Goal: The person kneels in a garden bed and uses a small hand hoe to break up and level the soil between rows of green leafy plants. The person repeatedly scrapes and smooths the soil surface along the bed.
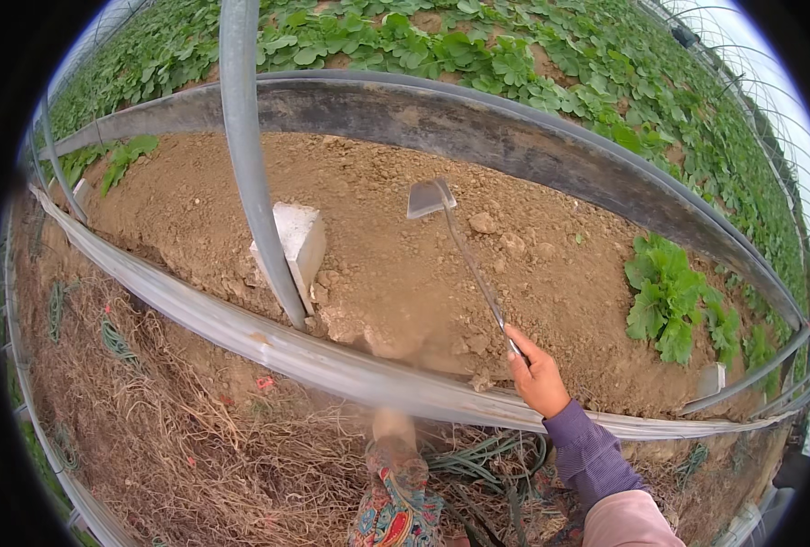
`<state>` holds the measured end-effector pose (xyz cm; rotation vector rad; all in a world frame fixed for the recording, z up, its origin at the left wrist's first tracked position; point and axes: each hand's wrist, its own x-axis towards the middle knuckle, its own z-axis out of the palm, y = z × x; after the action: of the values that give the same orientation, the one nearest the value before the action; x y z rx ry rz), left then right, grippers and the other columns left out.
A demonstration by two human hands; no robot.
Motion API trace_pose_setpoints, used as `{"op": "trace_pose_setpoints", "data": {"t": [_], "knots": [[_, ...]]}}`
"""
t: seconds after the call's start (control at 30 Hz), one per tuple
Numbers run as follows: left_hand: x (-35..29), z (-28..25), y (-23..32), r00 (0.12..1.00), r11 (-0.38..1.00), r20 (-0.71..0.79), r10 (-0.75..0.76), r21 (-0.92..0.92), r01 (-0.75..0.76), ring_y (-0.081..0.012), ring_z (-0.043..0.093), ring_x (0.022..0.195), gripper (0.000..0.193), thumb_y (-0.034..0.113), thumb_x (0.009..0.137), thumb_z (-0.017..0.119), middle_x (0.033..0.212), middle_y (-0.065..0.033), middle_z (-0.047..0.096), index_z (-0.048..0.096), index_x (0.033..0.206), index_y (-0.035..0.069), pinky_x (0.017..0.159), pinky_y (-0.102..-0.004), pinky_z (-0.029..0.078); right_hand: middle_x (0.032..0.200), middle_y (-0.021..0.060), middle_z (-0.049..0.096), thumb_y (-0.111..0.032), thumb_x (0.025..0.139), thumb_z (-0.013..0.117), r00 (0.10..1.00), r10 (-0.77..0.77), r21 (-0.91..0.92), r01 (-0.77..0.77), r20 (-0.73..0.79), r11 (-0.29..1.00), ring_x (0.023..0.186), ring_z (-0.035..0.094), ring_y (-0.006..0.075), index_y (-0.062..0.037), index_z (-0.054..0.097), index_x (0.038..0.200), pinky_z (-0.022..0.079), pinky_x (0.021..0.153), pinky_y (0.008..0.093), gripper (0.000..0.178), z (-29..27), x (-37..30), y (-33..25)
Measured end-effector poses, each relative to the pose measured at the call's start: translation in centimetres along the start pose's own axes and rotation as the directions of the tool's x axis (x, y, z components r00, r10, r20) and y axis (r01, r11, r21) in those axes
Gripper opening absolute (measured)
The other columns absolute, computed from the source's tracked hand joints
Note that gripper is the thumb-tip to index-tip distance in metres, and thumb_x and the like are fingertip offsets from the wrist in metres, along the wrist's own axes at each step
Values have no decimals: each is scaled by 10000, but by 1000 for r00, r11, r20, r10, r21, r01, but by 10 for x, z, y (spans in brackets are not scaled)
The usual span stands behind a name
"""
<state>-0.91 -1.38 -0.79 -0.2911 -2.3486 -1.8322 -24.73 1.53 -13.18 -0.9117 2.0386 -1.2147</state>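
My right hand [538,376] is closed around the handle of a small hoe [471,259]. The hoe reaches forward and slightly left, its flat metal blade [430,198] on or just above the brown soil [377,246]; contact cannot be made out. A purple cuff under a pinkish sleeve covers the right arm. My left hand is not in view. Colourful patterned cloth [396,510] shows at the lower middle, with a blurred beige shape above it that I cannot make out clearly.
A metal rail [323,366] crosses in front of the soil. An upright metal pole [252,155] stands beside a white block [301,239]. A dark curved strip [441,114] borders leafy plants [505,59] behind. Right stands a leafy plant [667,296]; dry stems [204,438] cover the near ground.
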Motion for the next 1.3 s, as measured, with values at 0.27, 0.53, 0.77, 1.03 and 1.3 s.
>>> {"op": "trace_pose_setpoints", "data": {"t": [0.27, 0.53, 0.77, 1.03, 1.3], "knots": [[4, 11, 12, 997, 989, -67, -38, -144, 28, -188, 462, 540, 273, 162, 696, 498, 616, -35, 435, 523, 953, 73, 485, -304, 366, 916, 110, 551, -97, 788, 447, 987, 163, -53, -164, -14, 985, 682, 490, 146, -60, 411, 1137, 399, 648, 238, 353, -10, -51, 10], [7, 12, 22, 996, 994, -81, -44, -107, 35, -174, 467, 528, 229, 152, 691, 520, 598, -27, 447, 546, 905, 76, 477, -285, 359, 589, -44, 391, -73, 812, 412, 997, 67, -47, -66, 26, 997, 484, 347, 40, -65, 388, 1164, 320, 443, 186, 353, -17, -47, 0], [4, 15, 25, 990, 992, -134, -40, -122, 24, -179, 476, 532, 224, 148, 673, 542, 606, -29, 465, 546, 886, 76, 475, -290, 365, 929, 108, 524, -98, 798, 437, 957, 260, 28, -266, 129, 964, 706, 485, 122, -52, 406, 1143, 404, 638, 238, 350, -21, -14, -25], [8, 15, 25, 997, 993, -63, -42, -116, 35, -173, 489, 548, 225, 155, 668, 547, 639, -25, 497, 548, 882, 85, 472, -284, 364, 630, -37, 385, -41, 812, 405, 955, 287, 116, -294, 77, 949, 497, 323, 32, -57, 371, 1176, 305, 431, 177, 367, -15, -62, 8], [9, 19, 29, 996, 995, -70, -54, -90, 47, -176, 493, 545, 230, 165, 668, 551, 671, -26, 523, 553, 885, 88, 464, -278, 362, 1058, 119, 507, -74, 801, 432, 975, -4, -235, -49, -220, 971, 705, 517, 97, -44, 394, 1155, 407, 650, 224, 357, -8, -126, 17]]}}
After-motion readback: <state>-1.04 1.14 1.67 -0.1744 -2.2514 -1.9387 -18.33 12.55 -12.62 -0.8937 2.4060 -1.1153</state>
